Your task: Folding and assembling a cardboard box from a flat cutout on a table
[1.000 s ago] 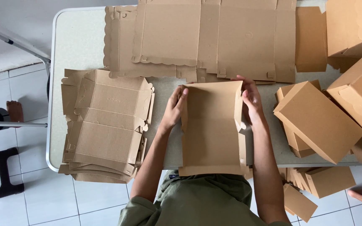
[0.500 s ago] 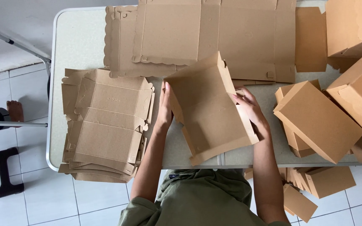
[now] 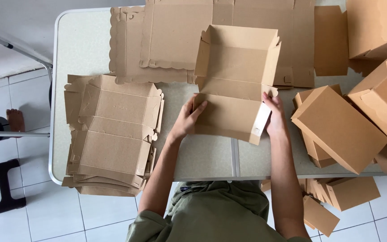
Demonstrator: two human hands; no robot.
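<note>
A half-folded brown cardboard box [image 3: 234,80] lies open on the table in front of me, its walls raised at the far end and its lid flap toward me. My left hand [image 3: 187,119] holds the near left edge of that flap. My right hand [image 3: 275,115] grips the near right corner, beside a raised side tab. Both hands are on the same box.
A stack of flat box blanks [image 3: 113,134] lies at the left of the grey table [image 3: 207,157]. More flat sheets [image 3: 175,36] lie at the back. Finished closed boxes [image 3: 339,127] pile at the right, several more on the tiled floor [image 3: 341,197]. Someone's foot [image 3: 15,120] at far left.
The box was turned over and laid flat with its open side up, farther from me. Its walls now stand up, and both hands slid to the near flap.
</note>
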